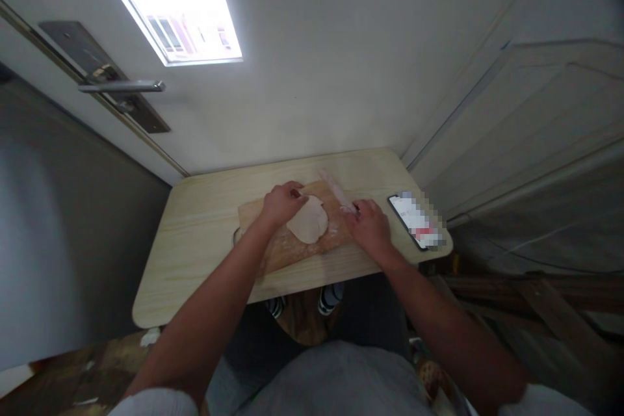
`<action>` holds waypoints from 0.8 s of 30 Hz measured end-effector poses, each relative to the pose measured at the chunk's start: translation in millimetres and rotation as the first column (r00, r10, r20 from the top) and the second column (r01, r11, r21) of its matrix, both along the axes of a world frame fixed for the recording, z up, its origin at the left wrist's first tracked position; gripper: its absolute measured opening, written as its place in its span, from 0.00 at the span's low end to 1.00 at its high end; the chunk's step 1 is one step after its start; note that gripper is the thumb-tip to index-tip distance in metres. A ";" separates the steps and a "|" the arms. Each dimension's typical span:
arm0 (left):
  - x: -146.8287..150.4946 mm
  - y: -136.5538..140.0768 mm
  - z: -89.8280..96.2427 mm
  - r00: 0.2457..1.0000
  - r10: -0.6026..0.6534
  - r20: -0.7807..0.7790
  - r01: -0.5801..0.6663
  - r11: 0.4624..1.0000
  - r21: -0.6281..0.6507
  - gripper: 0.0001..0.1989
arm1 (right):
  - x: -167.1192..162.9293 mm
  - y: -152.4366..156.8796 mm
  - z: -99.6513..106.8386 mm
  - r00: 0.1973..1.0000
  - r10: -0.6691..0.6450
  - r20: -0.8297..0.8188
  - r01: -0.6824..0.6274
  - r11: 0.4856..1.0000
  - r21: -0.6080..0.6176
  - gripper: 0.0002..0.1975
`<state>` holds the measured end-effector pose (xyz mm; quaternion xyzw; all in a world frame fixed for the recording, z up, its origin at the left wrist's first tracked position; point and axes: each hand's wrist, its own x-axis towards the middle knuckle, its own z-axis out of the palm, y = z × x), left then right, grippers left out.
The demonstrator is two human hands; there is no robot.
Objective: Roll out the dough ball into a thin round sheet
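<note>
A flat, roundish sheet of dough (308,221) lies on a wooden board (277,253) dusted with flour. At its upper left edge, my left hand (283,203) is closed, thumb and fingers pinching the rim of the dough. My right hand (370,227) is wrapped round the near end of a thin, pale, floured rolling pin (336,192). The pin slants away to the upper left, right of the dough and apart from it, and looks slightly blurred. My right fingers partly hide its near end.
The board rests on a small light wood table (195,227) with rounded corners. A phone (414,221) with a lit screen lies at the table's right end. Behind stands a white door (316,97) with a metal handle (121,86). My feet (330,298) show below the front edge.
</note>
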<state>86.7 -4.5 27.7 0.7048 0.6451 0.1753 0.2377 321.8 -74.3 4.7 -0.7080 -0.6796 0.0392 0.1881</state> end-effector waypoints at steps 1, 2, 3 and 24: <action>2.1 2.8 1.3 1.000 -0.007 -0.004 0.007 1.000 -0.029 0.22 | 0.1 -1.9 -1.4 1.000 -0.002 -0.005 0.002 1.000 -0.009 0.16; 3.9 5.4 2.2 1.000 -0.020 -0.011 0.019 0.998 -0.056 0.23 | -0.1 -3.8 -2.3 1.000 0.000 -0.008 0.000 1.000 -0.018 0.16; 5.4 7.8 2.6 0.999 -0.035 -0.024 0.033 0.997 -0.076 0.24 | -0.4 -5.5 -2.7 1.000 0.004 -0.011 -0.004 1.000 -0.026 0.16; 10.2 7.9 16.9 0.995 -0.098 -0.008 0.092 0.959 -0.267 0.09 | -15.6 -25.4 -5.3 0.978 0.050 0.201 -0.049 0.999 -0.008 0.10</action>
